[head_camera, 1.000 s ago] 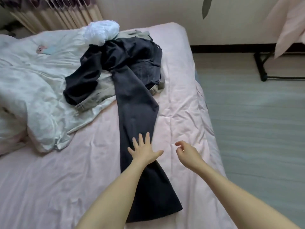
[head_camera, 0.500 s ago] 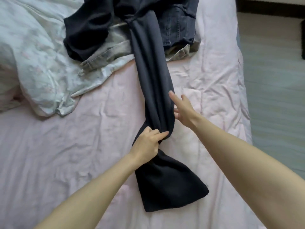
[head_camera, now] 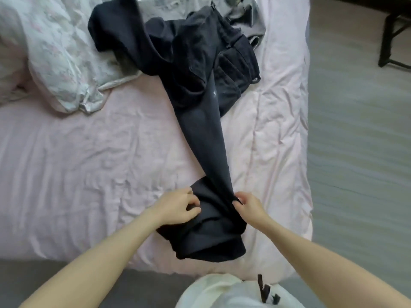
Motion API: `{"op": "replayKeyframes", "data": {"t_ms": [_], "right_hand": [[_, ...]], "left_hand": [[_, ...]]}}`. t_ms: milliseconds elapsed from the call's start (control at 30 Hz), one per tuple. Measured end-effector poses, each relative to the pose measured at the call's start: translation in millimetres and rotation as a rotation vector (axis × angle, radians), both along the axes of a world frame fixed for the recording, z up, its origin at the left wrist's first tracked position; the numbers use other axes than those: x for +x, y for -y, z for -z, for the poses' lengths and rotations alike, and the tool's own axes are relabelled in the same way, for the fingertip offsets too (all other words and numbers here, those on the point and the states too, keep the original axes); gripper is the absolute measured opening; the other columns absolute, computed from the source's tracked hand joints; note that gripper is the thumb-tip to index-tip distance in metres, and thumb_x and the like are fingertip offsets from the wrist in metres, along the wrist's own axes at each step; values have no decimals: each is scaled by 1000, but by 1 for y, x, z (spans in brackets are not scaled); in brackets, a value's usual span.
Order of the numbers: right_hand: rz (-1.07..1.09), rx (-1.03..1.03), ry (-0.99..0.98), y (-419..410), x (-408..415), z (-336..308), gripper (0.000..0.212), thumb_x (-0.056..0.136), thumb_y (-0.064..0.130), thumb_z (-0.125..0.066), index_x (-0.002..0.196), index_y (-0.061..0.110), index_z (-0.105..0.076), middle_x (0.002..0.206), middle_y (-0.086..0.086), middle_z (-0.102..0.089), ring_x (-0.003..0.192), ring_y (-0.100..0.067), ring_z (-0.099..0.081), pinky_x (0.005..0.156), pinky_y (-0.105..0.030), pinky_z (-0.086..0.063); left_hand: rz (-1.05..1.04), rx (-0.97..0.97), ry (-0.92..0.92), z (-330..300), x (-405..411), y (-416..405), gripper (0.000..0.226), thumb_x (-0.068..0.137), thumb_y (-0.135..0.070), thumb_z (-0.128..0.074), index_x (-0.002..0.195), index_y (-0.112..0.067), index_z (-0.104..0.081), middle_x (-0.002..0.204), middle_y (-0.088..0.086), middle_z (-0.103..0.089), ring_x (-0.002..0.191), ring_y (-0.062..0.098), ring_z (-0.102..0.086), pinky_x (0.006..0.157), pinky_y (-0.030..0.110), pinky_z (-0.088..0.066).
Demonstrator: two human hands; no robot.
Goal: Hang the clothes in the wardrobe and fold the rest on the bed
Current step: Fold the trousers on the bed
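Dark trousers [head_camera: 200,121] lie stretched along the pink bed [head_camera: 89,165], one long leg running from the heap near the top of my view down toward me, its lower end bunched and folded over near the bed's front edge. My left hand [head_camera: 178,205] sits at the left side of that bunched end, fingers curled into the cloth, thumb and fingertips pinching a fold. My right hand [head_camera: 248,204] is just across from it on the right side of the leg, fingers likewise curled and pinching the fabric edge where the leg narrows. The two hands are near each other with only the width of the leg between them, and the wide hem lies below them, closer to my body.

Farther up, the seat of the trousers is spread over a second dark garment [head_camera: 238,61] (jeans, by the look of the stitched pockets), and a grey piece [head_camera: 251,18] shows behind that. A pale floral duvet [head_camera: 55,52] is rumpled at the upper left, one corner touching the dark cloth. Grey floor [head_camera: 360,152] runs along the right of the bed, with a black frame [head_camera: 387,36] standing at the upper right corner. My white top [head_camera: 222,292] fills the bottom edge.
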State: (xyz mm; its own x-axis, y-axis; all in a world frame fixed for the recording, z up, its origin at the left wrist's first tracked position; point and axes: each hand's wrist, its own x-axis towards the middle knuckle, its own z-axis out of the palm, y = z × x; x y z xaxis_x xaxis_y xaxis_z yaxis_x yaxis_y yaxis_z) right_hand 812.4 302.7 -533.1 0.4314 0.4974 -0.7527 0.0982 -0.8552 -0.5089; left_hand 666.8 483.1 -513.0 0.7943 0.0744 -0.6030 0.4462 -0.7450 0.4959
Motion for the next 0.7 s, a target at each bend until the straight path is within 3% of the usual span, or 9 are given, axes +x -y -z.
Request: {"op": "replayKeyframes", "data": {"t_ms": [67,133,200,300,367,467,533,633,700], "right_hand": [[-14,-37,-29,3,8,-4,26,83,12,-47,96,20,-68,87,1,-69,86,-19,-61,78,-31,-50],[27,-21,-48,-10,21,-5,31,84,16,-48,109,20,-65,100,1,-68,88,-15,-61,78,-28,-50],[159,50,-64,-32,35,-8,36,89,23,-48,125,19,-55,106,4,-63,87,-8,-59,72,-20,-45],[305,153,-150,-70,54,-7,56,92,36,-49,142,17,-34,128,2,-52,112,-15,-53,90,-27,-44],[250,234,-174,-95,57,-3,66,89,40,-54,145,18,-25,134,5,-44,125,-16,-45,94,-26,-41],[21,237,-42,-112,47,11,49,91,26,-52,136,15,-35,126,2,-51,117,-19,-51,89,-28,-44],[-49,196,149,-103,41,21,18,92,15,-41,109,12,-48,105,-5,-60,99,-28,-57,81,-37,-47],[-128,127,340,-59,49,24,17,91,11,-35,97,13,-51,88,-8,-62,82,-33,-56,62,-35,-39],[-206,19,371,-16,62,16,19,89,11,-34,88,20,-51,82,-3,-61,77,-32,-56,58,-33,-37]], "left_hand": [[-99,56,39,-2,16,-7,27,92,-36,-46,106,-26,-66,103,-5,-56,96,17,-57,72,26,-38],[-199,141,88,-2,36,-20,28,93,-33,-45,112,-24,-64,108,-3,-55,103,17,-54,75,28,-40],[-356,217,165,-3,55,-34,32,94,-32,-46,123,-22,-57,116,-2,-52,110,17,-48,79,30,-42],[-515,285,238,1,86,-56,50,92,-33,-51,139,-19,-38,136,2,-39,125,20,-36,89,35,-42],[-557,255,186,9,106,-71,63,91,-36,-50,146,-22,-23,150,2,-23,136,23,-24,101,39,-36],[-614,205,102,22,125,-88,67,93,-37,-47,149,-22,-13,157,2,-7,143,25,-11,110,43,-26],[-669,228,123,26,130,-91,66,93,-35,-47,148,-19,-16,157,5,-7,142,28,-11,110,44,-24],[-696,323,230,22,134,-89,64,92,-32,-50,146,-15,-21,154,10,-11,141,29,-11,109,45,-25],[-677,364,286,13,139,-85,64,91,-32,-52,145,-15,-22,153,12,-11,141,29,-10,110,45,-24]]}}
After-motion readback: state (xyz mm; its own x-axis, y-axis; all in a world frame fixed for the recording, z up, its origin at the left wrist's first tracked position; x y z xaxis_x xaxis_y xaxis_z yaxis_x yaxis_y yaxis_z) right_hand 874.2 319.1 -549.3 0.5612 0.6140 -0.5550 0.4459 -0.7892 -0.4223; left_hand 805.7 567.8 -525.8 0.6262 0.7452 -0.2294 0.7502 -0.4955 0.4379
